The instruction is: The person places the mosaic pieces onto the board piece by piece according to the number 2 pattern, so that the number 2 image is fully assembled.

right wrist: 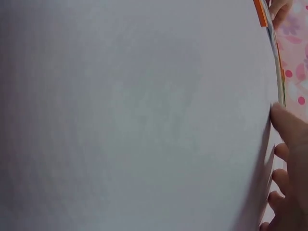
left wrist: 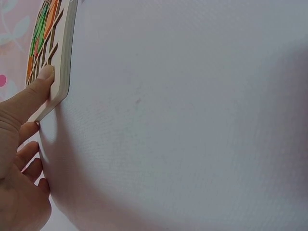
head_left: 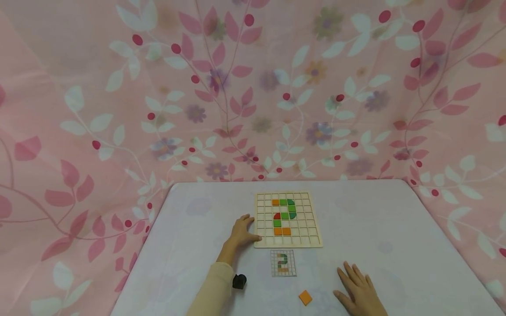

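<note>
A pale wooden grid board (head_left: 305,224) lies on the table, with orange, green and red tiles set in it in the shape of a 2. My left hand (head_left: 241,232) is at the board's left edge. Its thumb rests on the near left corner of the board (left wrist: 61,72), while the other fingers spread along the side in the left wrist view. Off to the right, my right hand (head_left: 360,290) rests on the tabletop with its fingers extended, holding nothing. A loose orange square tile (head_left: 305,298) lies to the left of that hand.
Just in front of the board lies a small card (head_left: 291,263) printed with a gridded 2 pattern. A small black object (head_left: 239,281) is beside the left forearm. The white-covered table (head_left: 205,210) meets a pink floral curtain (head_left: 253,109) behind.
</note>
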{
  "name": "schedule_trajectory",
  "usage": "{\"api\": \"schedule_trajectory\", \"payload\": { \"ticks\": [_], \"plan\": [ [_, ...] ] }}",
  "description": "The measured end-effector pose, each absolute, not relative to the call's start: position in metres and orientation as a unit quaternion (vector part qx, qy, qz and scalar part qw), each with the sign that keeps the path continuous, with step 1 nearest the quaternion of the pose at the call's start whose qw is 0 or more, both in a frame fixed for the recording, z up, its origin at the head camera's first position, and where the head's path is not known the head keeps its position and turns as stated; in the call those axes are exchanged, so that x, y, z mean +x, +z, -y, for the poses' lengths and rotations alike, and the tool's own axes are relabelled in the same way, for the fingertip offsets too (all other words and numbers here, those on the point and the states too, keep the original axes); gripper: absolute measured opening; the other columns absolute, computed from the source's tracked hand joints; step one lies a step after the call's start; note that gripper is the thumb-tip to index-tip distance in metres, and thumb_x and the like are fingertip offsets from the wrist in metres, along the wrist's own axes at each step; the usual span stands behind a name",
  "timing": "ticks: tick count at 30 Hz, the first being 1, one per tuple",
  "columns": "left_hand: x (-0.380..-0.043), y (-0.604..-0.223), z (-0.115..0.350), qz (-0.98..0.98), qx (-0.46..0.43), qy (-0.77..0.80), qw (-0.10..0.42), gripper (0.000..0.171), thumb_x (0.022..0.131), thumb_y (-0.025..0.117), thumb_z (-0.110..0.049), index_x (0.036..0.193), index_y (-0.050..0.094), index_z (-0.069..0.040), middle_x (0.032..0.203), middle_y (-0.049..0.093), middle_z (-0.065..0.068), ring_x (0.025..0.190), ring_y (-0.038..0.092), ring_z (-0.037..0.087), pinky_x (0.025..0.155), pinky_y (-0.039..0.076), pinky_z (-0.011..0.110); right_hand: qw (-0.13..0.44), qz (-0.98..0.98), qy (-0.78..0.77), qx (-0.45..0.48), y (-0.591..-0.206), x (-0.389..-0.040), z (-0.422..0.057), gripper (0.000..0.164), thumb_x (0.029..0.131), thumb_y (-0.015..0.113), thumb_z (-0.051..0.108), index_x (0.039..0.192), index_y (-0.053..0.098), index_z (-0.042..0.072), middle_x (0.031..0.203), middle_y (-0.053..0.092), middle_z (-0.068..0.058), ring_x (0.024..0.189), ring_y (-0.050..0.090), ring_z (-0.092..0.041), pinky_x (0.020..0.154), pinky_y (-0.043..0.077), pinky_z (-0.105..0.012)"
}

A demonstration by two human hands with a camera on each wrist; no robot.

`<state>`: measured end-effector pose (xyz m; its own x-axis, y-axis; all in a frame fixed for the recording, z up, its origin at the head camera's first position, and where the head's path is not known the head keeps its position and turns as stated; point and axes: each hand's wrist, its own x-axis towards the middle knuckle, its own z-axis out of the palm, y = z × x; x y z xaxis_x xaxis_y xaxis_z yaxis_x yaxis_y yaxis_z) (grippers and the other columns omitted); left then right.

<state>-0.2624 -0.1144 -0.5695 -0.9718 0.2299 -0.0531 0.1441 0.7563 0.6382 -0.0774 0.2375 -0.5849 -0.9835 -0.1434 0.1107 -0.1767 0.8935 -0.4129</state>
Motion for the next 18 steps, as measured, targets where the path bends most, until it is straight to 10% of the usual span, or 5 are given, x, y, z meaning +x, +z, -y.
{"api": "schedule_trajectory", "payload": {
  "ticks": [8, 18],
  "plan": [
    [-0.262, -0.570, 0.114, -0.936, 0.098, 0.330, 0.069, 0.077, 0.067, 0.085, -0.028, 0.129, 0.052, 0.003, 0.142, 0.040, 0.023, 0.131, 0.035, 0.042, 0.108, 0.031, 0.053, 0.018, 0.967, 0.233, 0.105, -0.582, -0.084, -0.217, 0.075, 0.074, 0.068, 0.059, 0.129, 0.058, 0.009, 0.142, 0.042, -0.022, 0.130, 0.030, -0.050, 0.097, 0.020, -0.075],
    [-0.260, -0.566, 0.113, -0.933, 0.092, 0.339, 0.074, 0.077, 0.068, 0.085, -0.027, 0.130, 0.052, 0.004, 0.143, 0.039, 0.022, 0.131, 0.034, 0.043, 0.107, 0.030, 0.054, 0.106, 0.964, 0.207, 0.127, -0.583, -0.122, -0.204, 0.052, 0.077, 0.075, 0.036, 0.116, 0.065, 0.003, 0.128, 0.050, -0.025, 0.116, 0.045, -0.043, 0.093, 0.040, -0.060]
  ]
}}
